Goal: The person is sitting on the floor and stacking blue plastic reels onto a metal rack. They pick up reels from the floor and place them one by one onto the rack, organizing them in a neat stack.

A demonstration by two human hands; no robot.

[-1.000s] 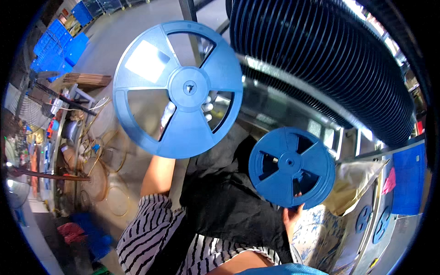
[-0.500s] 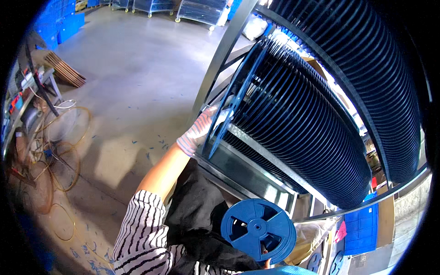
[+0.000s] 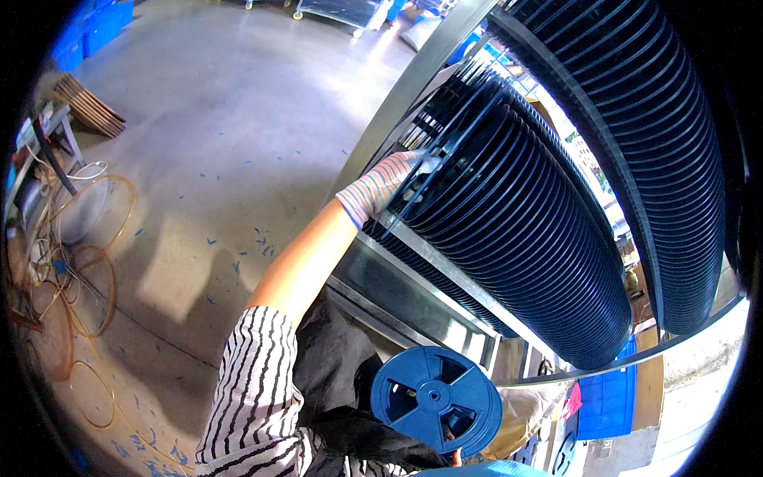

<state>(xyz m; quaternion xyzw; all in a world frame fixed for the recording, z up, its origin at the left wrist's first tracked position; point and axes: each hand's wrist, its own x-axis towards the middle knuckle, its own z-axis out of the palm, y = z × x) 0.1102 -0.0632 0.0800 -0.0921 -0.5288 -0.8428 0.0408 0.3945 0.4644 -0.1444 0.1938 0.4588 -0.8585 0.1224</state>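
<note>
My left hand [image 3: 380,188], in a striped glove, reaches up and grips a blue plastic reel [image 3: 433,163] held edge-on at the left end of a long row of blue reels [image 3: 540,238] on a metal rack shelf [image 3: 421,290]. The reel touches the row's first reels. Low in the picture, a second blue reel [image 3: 435,397] faces me with its spokes and hub showing. My right hand [image 3: 455,455] holds it from below; only a fingertip shows. A second row of reels [image 3: 644,119] fills the shelf above.
A slanted dark metal rack post [image 3: 413,87] runs beside my left hand. On the concrete floor to the left lie wire hoops and cables [image 3: 87,262], a stack of flat boards [image 3: 91,111] and blue crates [image 3: 87,32]. Another blue crate [image 3: 608,401] sits at lower right.
My left hand held its reel up flat toward me, then swung it to the rack; it now stands edge-on against the row. The right-hand reel sits lower in view.
</note>
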